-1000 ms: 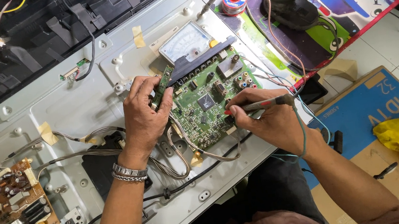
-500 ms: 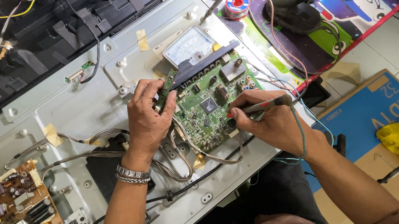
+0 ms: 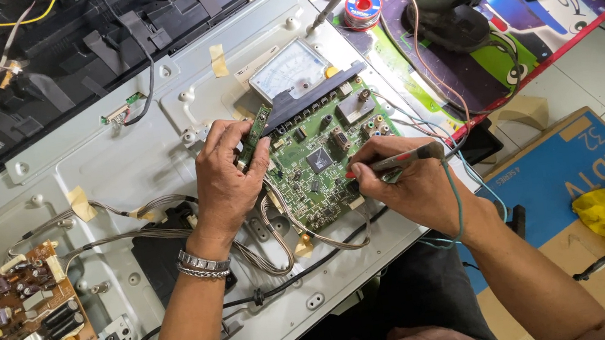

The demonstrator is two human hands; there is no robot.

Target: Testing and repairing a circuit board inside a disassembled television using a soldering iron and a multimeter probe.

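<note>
Left hand [image 3: 224, 179] pinching small green board [image 3: 254, 134], right hand [image 3: 407, 183] gripping probe [image 3: 395, 160], tip hidden

Both forearms reach in from the lower edge, angled up and inward. The left hand [image 3: 222, 177] is curled, knuckles up, fingertips pinched together at the top — a metal band circles its wrist. The right hand [image 3: 409, 183] lies lower, fingers folded in a pen-like grip, thumb pressed along the index finger.
</note>
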